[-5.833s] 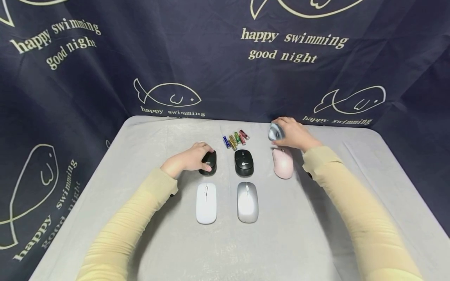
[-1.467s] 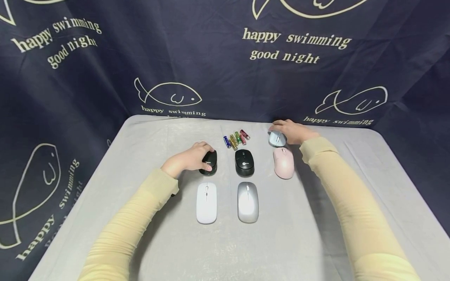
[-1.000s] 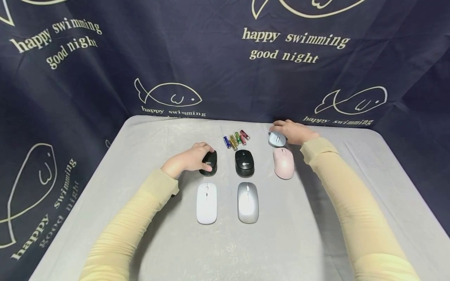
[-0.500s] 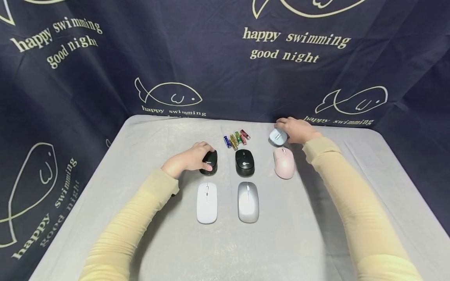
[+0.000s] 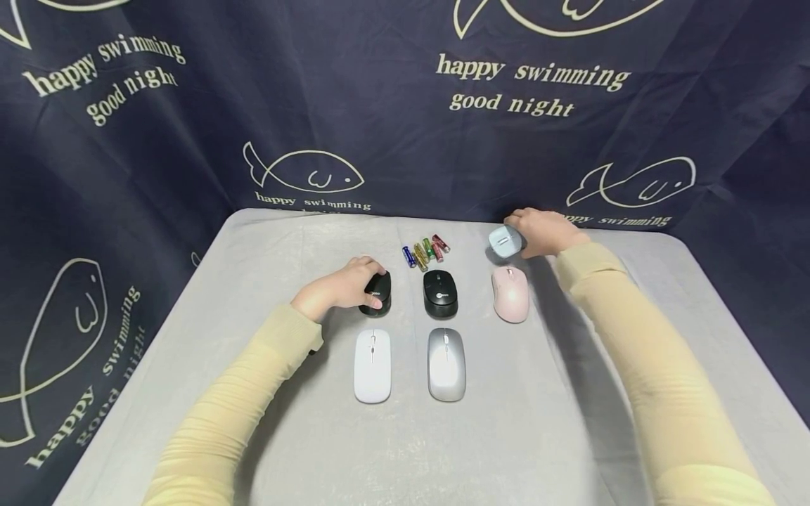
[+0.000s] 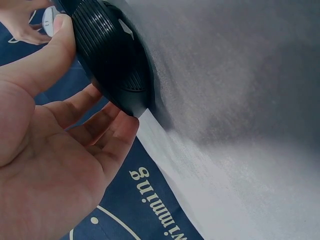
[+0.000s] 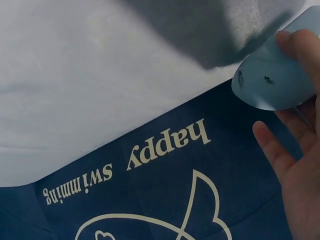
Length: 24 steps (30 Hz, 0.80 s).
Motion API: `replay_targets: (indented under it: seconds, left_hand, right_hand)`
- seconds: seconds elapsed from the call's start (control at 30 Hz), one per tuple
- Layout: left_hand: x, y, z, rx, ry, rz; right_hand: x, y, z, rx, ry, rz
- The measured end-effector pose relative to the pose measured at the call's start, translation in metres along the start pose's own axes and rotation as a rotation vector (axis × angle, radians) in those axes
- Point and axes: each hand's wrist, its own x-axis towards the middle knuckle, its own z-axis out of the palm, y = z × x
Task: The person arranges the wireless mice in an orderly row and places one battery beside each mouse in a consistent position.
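At the far edge of the table (image 5: 405, 450), on the person's right, the right hand (image 5: 543, 230) holds a pale blue mouse (image 5: 504, 242) just beyond the pink mouse (image 5: 510, 294). A blunt face shows toward the person; from the wrist its length runs aslant, though I can't tell which end is front. Its fingers are parted around the body, one standing clear. The left hand (image 5: 348, 282) grips a black mouse (image 5: 381, 288), which lies lengthwise away from the person, thumb on one side, bent fingers against the other.
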Motion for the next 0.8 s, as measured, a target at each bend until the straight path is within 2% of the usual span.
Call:
replay_targets:
  seconds: [0.3, 0.8]
  left_hand:
    - [0.001, 0.000, 0.001, -0.001, -0.002, -0.006]
    - [0.001, 0.000, 0.001, 0.014, 0.000, 0.002]
  right_hand:
    - [-0.005, 0.001, -0.009, -0.029, 0.032, -0.023]
    - [-0.012, -0.005, -0.029, -0.030, 0.027, -0.023]
